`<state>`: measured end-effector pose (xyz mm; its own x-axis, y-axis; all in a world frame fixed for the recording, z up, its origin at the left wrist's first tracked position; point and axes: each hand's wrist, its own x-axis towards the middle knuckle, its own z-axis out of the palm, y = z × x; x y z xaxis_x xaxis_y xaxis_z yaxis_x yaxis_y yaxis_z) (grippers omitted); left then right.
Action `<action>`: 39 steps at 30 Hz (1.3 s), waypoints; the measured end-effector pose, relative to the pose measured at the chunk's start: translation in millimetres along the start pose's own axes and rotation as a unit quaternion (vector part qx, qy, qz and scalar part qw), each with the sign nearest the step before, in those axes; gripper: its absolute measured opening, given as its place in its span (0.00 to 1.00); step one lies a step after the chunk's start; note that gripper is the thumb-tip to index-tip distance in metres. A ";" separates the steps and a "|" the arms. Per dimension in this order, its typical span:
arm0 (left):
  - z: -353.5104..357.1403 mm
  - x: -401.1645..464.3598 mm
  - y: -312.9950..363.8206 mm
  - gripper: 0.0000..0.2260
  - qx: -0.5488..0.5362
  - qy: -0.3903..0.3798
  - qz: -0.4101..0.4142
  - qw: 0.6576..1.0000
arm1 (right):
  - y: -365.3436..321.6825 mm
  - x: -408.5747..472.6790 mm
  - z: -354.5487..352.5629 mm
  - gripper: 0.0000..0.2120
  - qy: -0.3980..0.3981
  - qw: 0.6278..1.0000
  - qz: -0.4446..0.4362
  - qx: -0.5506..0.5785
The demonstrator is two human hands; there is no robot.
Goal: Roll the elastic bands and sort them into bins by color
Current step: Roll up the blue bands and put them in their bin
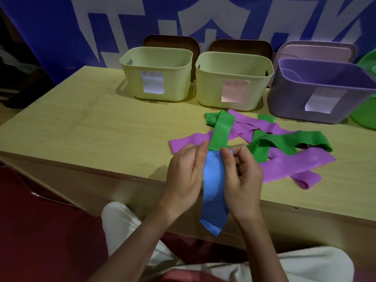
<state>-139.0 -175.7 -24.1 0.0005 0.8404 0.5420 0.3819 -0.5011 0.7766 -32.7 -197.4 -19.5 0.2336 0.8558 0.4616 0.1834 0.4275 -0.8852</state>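
Note:
A blue elastic band (pixel 213 192) hangs down over the table's front edge between my two hands. My left hand (pixel 187 176) holds its left side near the top, fingers curled. My right hand (pixel 242 176) pinches its upper right corner, which is folded over. Behind my hands lies a tangle of green bands (pixel 221 129) and purple bands (pixel 289 163) on the wooden table (pixel 101 127). Three bins stand at the back: a pale green bin (pixel 156 58), a second pale green bin (pixel 234 64) with a pink label, and a purple bin (pixel 325 78).
Two brown lids (pixel 171 40) lean behind the pale bins and a pink lid (pixel 317 49) behind the purple one. A green dish (pixel 364 117) sits at the far right edge. A blue and white banner (pixel 183 17) hangs behind the table.

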 end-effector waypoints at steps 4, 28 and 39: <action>3.5 -5.4 2.9 0.14 -0.022 0.010 -0.029 0.999 | 0.5 -2.8 0.8 0.11 0.014 1.000 -0.005 -0.009; 6.1 0.2 27.6 0.18 -0.236 0.065 -0.188 0.951 | -6.2 -9.9 4.6 0.06 0.033 0.995 0.001 0.094; -2.5 -0.7 13.9 0.16 0.028 0.009 0.008 1.000 | 1.9 -8.1 1.2 0.07 0.056 0.998 -0.021 0.015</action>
<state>-136.0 -183.8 -12.9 -0.0089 0.8279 0.5608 0.4335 -0.5021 0.7483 -35.4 -203.1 -25.0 0.3323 0.7993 0.5007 0.1680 0.4722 -0.8654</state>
